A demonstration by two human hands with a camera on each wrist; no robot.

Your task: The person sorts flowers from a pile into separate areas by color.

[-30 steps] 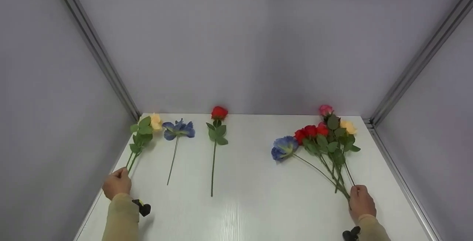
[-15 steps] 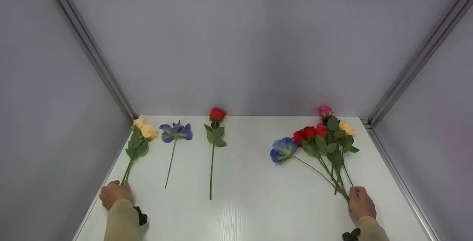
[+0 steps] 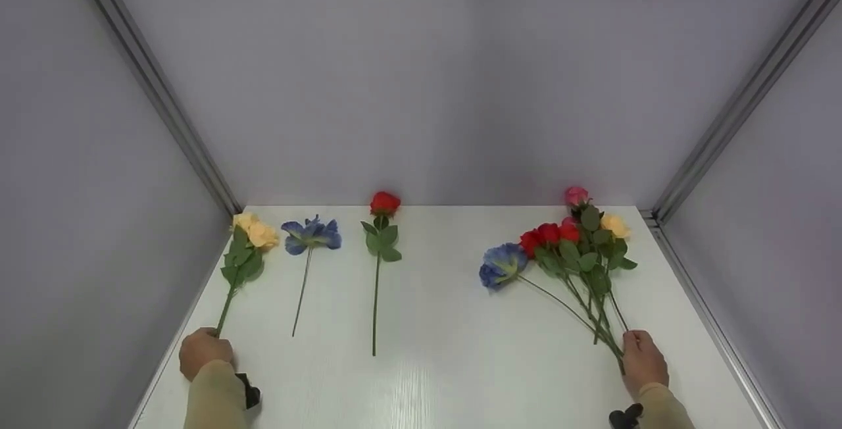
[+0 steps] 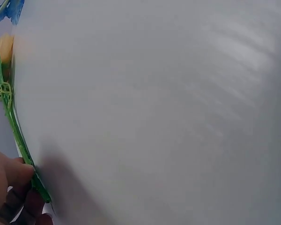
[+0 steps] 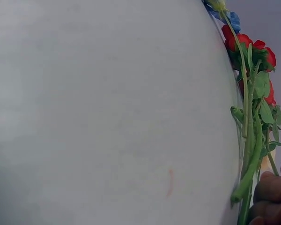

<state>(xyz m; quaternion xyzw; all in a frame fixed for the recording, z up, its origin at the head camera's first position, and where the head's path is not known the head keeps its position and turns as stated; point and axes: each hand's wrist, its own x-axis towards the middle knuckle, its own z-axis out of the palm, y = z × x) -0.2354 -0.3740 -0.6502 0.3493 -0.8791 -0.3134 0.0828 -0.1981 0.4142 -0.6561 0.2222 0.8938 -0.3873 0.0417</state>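
At the left, my left hand (image 3: 205,354) pinches the green stems of the yellow roses (image 3: 262,235) low down. The left wrist view shows thumb and fingers round the stem ends, with one yellow bloom (image 4: 3,49) beyond. On the right, my right hand (image 3: 644,362) has curled fingers and pinches a thin stem (image 3: 618,310) beside a mixed bunch. Leaves hide where that stem leads. The bunch holds several red roses (image 3: 549,233), a pink rose (image 3: 577,196), a yellow rose (image 3: 616,225) and a blue flower (image 3: 503,264). In the right wrist view the bunched stems (image 5: 247,173) lie beside the fingers.
A single blue flower (image 3: 312,235) and a single red rose (image 3: 385,204) lie apart on the white table (image 3: 447,324). Grey panels (image 3: 421,87) enclose the table at the back and both sides.
My left hand has drawn back slightly towards me. The yellow roses shifted with it and turned, so two blooms now show above the leaves. My right hand has hardly moved.
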